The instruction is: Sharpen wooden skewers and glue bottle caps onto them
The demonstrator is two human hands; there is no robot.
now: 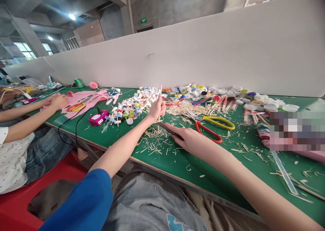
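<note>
My left hand [156,109] is closed around a thin wooden stick [160,90], held nearly upright over the table. My right hand [186,136] grips a knife [166,128] with a dark handle. Its blade points left and meets the lower end of the stick, though the exact contact is too small to make out. Pale wood shavings [155,144] lie scattered below both hands. Just beyond my right hand rest scissors [213,120] with one yellow and one red handle. A pile of small coloured caps on short sticks [132,104] spreads beyond my left forearm.
Bottle caps [200,92] are heaped along the white partition [177,55]. A magenta power box [98,117] with a black cable sits left. At right lies a clear strip [284,173]. Another person's hands [59,100] are on pink sheets [83,100] at the left.
</note>
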